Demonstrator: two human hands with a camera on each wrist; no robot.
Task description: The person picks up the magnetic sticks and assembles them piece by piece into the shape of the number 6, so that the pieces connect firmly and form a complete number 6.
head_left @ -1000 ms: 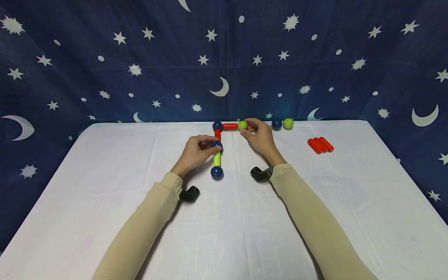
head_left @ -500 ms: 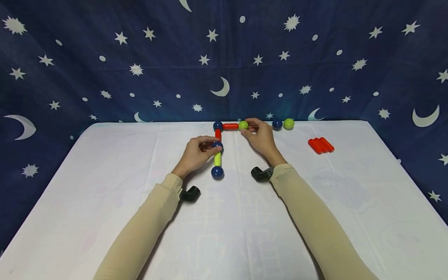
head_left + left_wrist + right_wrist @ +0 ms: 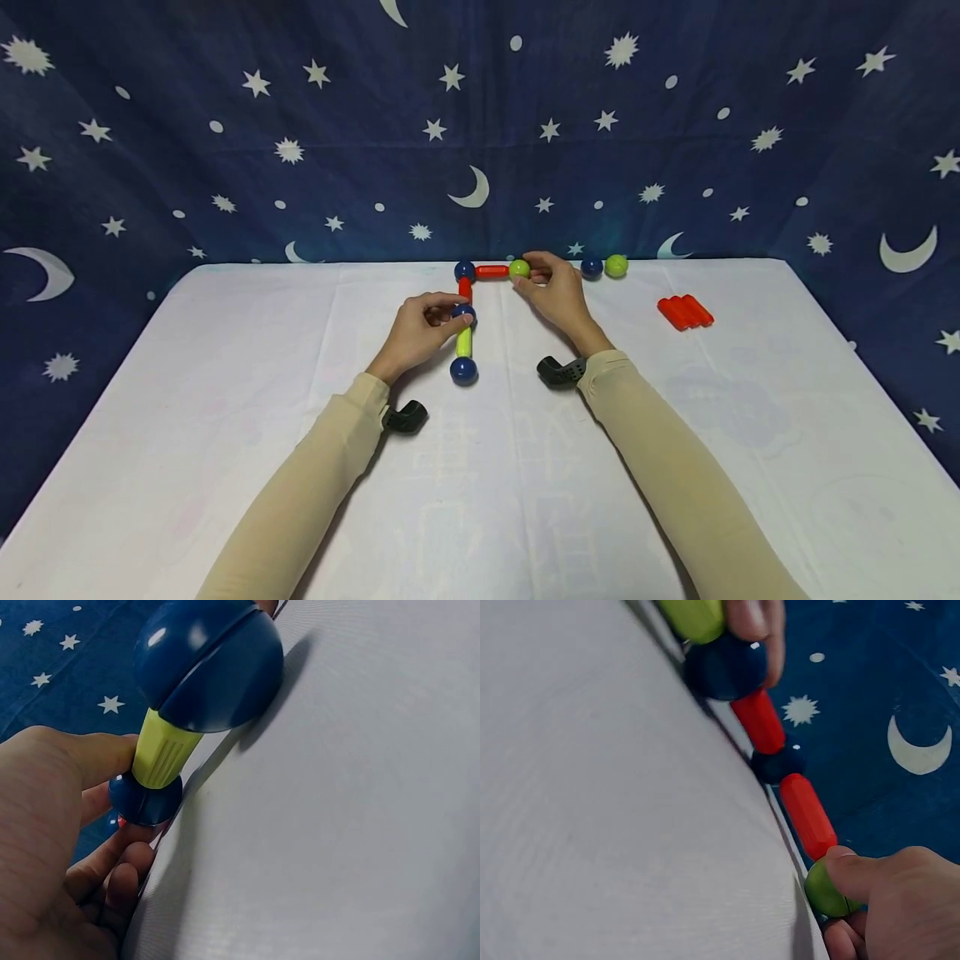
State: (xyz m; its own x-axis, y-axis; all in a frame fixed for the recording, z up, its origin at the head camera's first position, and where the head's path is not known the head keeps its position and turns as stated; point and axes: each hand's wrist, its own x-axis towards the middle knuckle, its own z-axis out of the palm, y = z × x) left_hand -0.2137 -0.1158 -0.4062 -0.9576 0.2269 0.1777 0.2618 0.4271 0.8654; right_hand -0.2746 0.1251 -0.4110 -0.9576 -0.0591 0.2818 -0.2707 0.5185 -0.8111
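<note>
Left hand (image 3: 417, 330) pinches the middle blue ball (image 3: 467, 311) — yellow stick (image 3: 464, 342) just below that grip; right hand (image 3: 560, 296) pinches a green ball (image 3: 518, 268) — red stick (image 3: 492, 271) left of its grip

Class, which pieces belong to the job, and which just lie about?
In the job:
near blue ball
lime rod
middle blue ball
near red rod
corner blue ball
far red rod
end lime ball

Lying about, perhaps spares:
loose blue ball
loose lime ball
loose red rods
</note>
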